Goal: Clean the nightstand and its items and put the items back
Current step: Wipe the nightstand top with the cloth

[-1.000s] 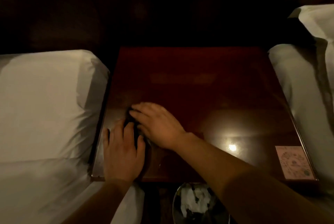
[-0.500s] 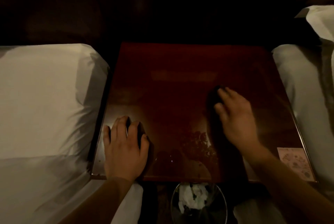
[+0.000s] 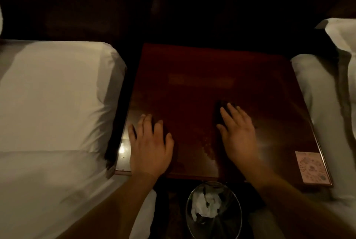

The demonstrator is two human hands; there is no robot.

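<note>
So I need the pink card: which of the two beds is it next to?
The bed on the right. The pink card lies on the nightstand's front right corner, beside it; the left bed is across the top.

Glossy dark red wooden tabletop (image 3: pixel 192 61), beaded with wet droplets near the front; matt white cloth bed sheets (image 3: pixel 54 94) alongside; a printed paper card (image 3: pixel 313 167); crumpled white paper (image 3: pixel 204 206) in a shiny-rimmed bin (image 3: pixel 213 183).
</note>
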